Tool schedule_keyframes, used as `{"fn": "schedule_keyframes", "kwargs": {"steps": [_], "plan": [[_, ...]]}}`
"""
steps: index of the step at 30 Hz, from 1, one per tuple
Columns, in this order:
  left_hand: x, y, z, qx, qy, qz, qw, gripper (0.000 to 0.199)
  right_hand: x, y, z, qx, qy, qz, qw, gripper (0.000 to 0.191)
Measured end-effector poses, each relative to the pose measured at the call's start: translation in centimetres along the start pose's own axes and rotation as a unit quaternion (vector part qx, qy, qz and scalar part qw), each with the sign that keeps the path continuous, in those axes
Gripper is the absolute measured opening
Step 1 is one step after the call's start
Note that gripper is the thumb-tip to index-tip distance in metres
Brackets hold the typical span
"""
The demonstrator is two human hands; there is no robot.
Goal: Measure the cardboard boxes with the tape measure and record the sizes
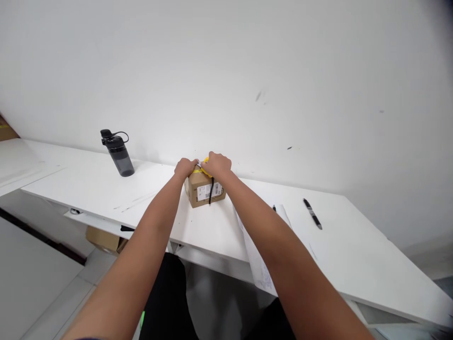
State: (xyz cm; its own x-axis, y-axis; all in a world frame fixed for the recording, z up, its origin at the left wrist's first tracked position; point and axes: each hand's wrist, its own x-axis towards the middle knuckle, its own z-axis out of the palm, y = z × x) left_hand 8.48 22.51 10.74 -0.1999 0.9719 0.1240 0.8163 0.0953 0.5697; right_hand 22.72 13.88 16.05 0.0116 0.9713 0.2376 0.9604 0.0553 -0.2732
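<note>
A small cardboard box [198, 194] with a white label stands on the white table. Over its top, my right hand [217, 164] is closed around a yellow tape measure [206, 167], whose black strap [211, 191] hangs down the front of the box. My left hand [186, 167] is at the box's upper left edge, fingers closed, with its thumb and fingertips at the measure's short metal end [198, 164]. The fingers' far sides are hidden.
A dark water bottle [121, 159] stands at the left. Papers [260, 267] lie partly under my right forearm, and a black pen [312, 214] lies farther right. Behind the table [208, 233] rises a white wall. An open carton [102, 237] is below, at the left.
</note>
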Motion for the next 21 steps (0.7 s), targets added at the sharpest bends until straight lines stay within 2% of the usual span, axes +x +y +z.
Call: {"fn": "schedule_keyframes", "kwargs": {"steps": [8,13,21], "plan": [[-0.4,0.1,0.1,-0.01,0.006,0.006,1.0,0.051,0.7,-1.3,1.3,-0.041,0.035,-0.041,0.998,0.03],[-0.7,0.3,0.0,-0.017,0.009,-0.002,1.0,0.05,0.4,-1.2,1.8,-0.03,0.053,-0.039,0.997,0.034],[-1.2,0.8,-0.3,-0.026,0.006,-0.021,0.999,0.049,-1.2,-1.0,2.9,-0.01,0.116,-0.029,0.993,0.035]]}}
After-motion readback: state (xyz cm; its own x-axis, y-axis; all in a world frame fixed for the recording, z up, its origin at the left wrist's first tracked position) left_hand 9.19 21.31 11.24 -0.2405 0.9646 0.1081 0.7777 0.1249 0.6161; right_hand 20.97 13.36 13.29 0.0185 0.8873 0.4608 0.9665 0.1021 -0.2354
